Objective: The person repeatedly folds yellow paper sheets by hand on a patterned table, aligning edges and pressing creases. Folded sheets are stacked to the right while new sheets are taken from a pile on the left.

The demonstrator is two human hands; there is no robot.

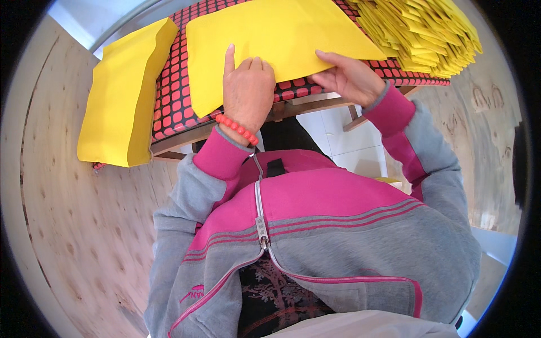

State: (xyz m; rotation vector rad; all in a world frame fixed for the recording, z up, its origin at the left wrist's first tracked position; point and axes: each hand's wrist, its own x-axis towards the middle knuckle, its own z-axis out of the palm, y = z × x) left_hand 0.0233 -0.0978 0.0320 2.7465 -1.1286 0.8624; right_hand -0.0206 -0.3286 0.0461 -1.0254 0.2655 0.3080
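Observation:
A broad yellow cloth piece (282, 34) lies flat over the table in front of me. My left hand (248, 93) is on its near edge, palm down. One finger points straight away from me, while the others are bent and pressed together against the cloth; its thumb is hidden. Farther right, my right hand (355, 79) has the same edge between a thumb on top and fingers underneath. The fingertips below the cloth are partly covered.
A thick yellow cloth stack (118, 96) hangs over the table's left end. Many folded yellow pieces (422, 34) are piled at the far right. The table's red-and-black checked cover (174, 107) shows between them. Wooden boards (73, 197) lie at the left.

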